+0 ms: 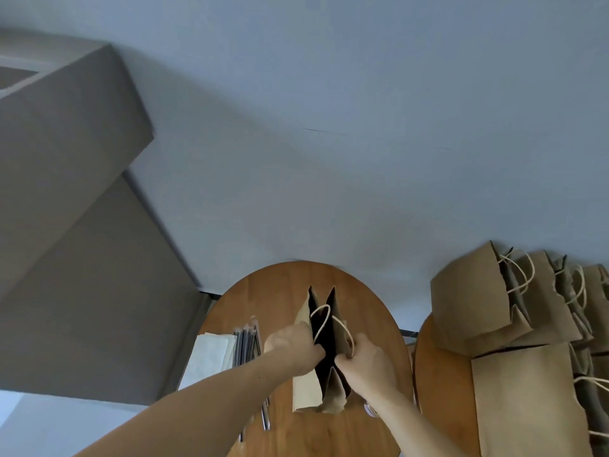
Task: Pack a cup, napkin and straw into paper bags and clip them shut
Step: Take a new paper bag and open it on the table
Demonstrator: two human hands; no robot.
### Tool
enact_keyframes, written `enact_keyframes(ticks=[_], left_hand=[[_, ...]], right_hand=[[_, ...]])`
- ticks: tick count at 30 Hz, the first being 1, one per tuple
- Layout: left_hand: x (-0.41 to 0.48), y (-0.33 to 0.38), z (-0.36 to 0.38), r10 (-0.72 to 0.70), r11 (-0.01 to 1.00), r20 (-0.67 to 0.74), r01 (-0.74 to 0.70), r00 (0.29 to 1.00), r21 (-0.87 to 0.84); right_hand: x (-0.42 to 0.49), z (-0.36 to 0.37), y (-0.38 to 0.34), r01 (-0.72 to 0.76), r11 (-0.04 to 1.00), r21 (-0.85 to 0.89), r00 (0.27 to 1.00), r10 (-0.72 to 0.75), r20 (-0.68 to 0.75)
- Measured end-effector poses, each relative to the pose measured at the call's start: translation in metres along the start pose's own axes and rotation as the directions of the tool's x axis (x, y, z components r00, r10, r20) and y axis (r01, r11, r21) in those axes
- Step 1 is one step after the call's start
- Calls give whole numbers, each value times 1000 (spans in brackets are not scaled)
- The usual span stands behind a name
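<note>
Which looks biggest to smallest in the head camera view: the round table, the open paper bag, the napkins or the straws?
1. round table
2. open paper bag
3. napkins
4. straws
The last two are partly hidden, so their order is unsure.

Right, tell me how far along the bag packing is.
Done: unclear; the piled bags at right show no clips. In hand: the left hand and right hand hold the paper bag open on the table; its inside is too dark to read. Left: napkins and straws lie beside it unpacked, then clipping.
</note>
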State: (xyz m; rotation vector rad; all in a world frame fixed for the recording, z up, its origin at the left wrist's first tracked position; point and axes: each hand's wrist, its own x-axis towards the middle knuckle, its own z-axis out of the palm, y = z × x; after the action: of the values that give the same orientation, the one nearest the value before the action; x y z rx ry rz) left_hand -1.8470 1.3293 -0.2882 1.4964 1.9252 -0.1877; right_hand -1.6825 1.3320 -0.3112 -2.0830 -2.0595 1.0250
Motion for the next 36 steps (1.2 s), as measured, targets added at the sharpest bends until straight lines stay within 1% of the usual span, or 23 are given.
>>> enact_keyframes(ticks=[3,6,9,10,12,15,17,19,22,24,28,30,32,34,36], left_hand=[[5,-5,5,-77,996,-45,80,996,48],[9,-28,0,-146,978,-148,165,978,126],[11,-59,-13,-235,965,-212,254,949,65],[11,-66,-14,-258,961,-212,272,943,41],[12,-69,-11,-254,966,-198,260,947,5],[17,-58,2,-164,986,-136,164,977,-8],[19,-54,7,-111,994,-49,109,993,-30],[21,-54,6,-57,997,59,59,997,-48],[21,-58,-4,-34,997,209,46,977,-54],[20,-59,-13,-3,1000,299,9,954,-18],[11,-52,-38,12,998,359,-33,933,53],[7,-48,-53,15,996,342,-43,940,75],[3,-46,-71,9,996,273,-34,962,85],[-2,-43,-91,8,996,164,-22,986,82],[-11,-39,-115,16,990,9,-17,1000,140]], right_hand=[[9,-4,0,7,990,-141,999,-13,-40],[15,-17,13,-44,973,-226,998,31,-61],[15,-33,36,-116,965,-236,990,94,-101],[15,-35,40,-124,967,-223,989,102,-110],[12,-32,42,-97,978,-187,991,78,-104],[7,-22,33,-13,996,-89,999,10,-32],[5,-18,28,7,999,-42,999,-5,42],[5,-19,26,13,999,-31,992,-9,122],[5,-23,26,18,1000,17,976,-21,217],[4,-26,25,27,998,52,960,-41,277],[7,-37,19,51,995,87,923,-80,376],[12,-51,14,63,996,70,920,-85,384],[20,-71,4,92,994,52,926,-105,363],[29,-94,-13,146,988,43,938,-152,311],[38,-116,-38,232,973,-1,943,-225,244]])
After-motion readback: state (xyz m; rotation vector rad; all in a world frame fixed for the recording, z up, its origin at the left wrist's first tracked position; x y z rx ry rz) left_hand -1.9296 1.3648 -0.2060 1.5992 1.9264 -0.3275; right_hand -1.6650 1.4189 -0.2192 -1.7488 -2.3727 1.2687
